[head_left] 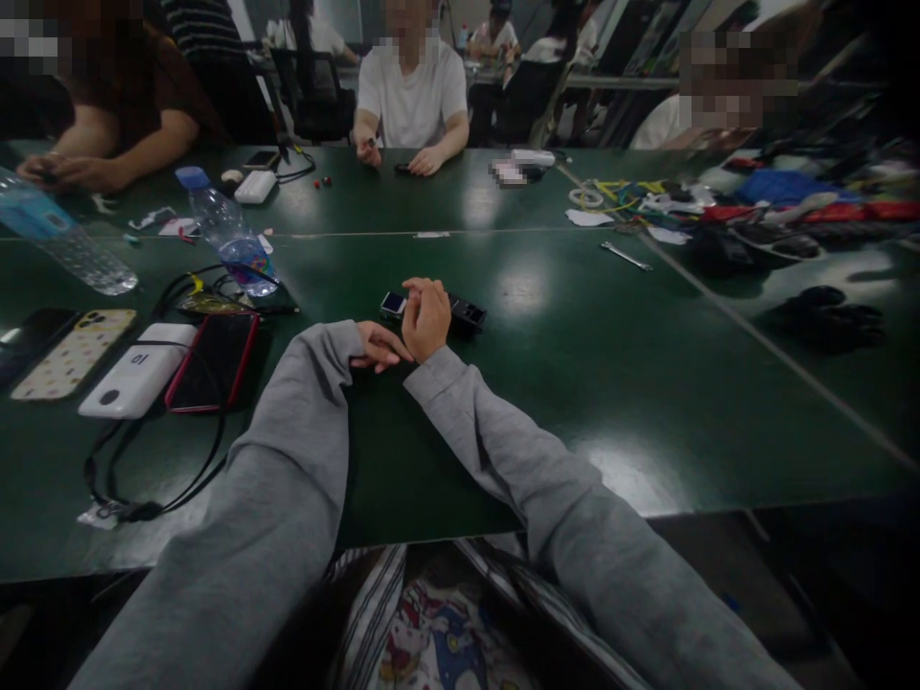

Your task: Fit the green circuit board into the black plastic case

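My left hand [380,347] rests low over the green table [561,383], its fingers stretched out toward my right wrist. Beside it, my right hand [428,321] is raised with the fingers curled together; whatever they hold, if anything, is hidden. Just behind the right hand lies a small black device with a little screen [393,305]. A second black device [469,314] shows to the right of that hand. My right hand covers the space between the two, so I cannot tell whether they are joined or whether it touches them.
At left are a red-edged phone [214,362], a white power bank [138,372] with a black cable, a patterned phone case [76,355] and plastic bottles [228,235]. A wrench [625,256] and piled cables [618,196] lie right. People sit across the table.
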`<state>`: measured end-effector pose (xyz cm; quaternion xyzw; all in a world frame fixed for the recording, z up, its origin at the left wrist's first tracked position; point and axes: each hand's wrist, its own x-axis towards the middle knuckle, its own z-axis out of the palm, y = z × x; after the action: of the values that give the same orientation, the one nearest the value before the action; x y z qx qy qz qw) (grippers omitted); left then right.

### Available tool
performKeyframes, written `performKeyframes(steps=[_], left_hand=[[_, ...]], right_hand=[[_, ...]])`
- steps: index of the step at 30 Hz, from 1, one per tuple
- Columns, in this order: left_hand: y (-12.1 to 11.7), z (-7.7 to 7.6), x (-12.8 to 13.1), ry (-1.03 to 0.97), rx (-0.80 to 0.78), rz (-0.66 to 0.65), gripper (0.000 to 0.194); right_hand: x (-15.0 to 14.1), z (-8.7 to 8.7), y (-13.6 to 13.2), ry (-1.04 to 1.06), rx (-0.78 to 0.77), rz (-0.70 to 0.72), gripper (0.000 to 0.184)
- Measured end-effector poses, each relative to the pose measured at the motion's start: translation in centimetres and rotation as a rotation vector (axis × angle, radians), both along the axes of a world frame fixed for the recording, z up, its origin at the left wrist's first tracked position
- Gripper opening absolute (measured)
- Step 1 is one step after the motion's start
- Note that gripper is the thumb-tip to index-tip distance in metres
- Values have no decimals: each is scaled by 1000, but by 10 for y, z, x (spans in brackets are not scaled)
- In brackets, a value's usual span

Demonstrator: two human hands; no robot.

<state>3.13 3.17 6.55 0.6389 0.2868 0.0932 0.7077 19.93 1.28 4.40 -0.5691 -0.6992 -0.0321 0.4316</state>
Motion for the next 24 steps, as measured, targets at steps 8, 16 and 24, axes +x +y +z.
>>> performKeyframes(steps=[8,16,24], left_hand=[[-4,-25,52,149,20,-370,27],[9,-18,47,43,19,-356,43],[-19,-4,65,-82,-53,-216,35]], right_hand=[[4,13,0,149,131,46,39],[30,0,-48,115,-49,337,36],[65,0,-52,910,-351,566,40]])
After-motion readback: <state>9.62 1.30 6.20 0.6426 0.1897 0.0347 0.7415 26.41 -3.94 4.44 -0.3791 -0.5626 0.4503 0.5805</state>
